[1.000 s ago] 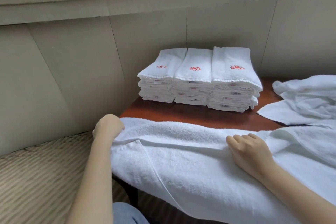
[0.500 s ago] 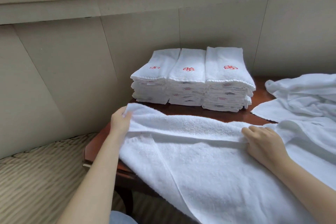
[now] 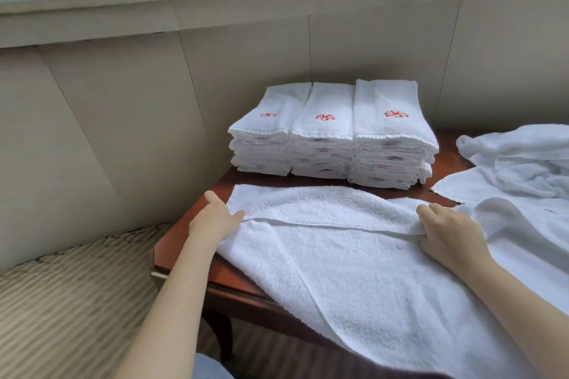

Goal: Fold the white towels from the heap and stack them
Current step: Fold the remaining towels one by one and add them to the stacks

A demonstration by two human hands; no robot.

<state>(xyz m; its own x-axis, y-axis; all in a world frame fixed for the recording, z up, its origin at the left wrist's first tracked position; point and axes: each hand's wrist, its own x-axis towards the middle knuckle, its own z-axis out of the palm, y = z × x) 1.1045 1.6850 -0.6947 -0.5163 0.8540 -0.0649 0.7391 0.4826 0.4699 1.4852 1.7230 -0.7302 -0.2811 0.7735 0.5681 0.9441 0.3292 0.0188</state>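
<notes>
A large white towel [image 3: 354,255] lies spread over the front of the dark red wooden table [image 3: 191,240], its far edge folded toward me along a hem line. My left hand [image 3: 215,218] holds the towel's left end, thumb on the hem and fingers pointing away along the edge. My right hand [image 3: 446,228] grips the same fold farther right, fingers curled into the cloth. Behind the towel stand three stacks of folded white towels [image 3: 329,132] with red logos. The heap of loose white towels [image 3: 517,169] lies at the right.
A beige panelled wall [image 3: 123,117] with a window sill above closes off the back and left. Left of the table sits a striped woven seat [image 3: 70,292]. The towel's near part hangs over the table's front edge.
Both hands moved away from me and onto the table with the towel. The folded strip now lies flatter, closer to the stacks, and the table's left corner shows.
</notes>
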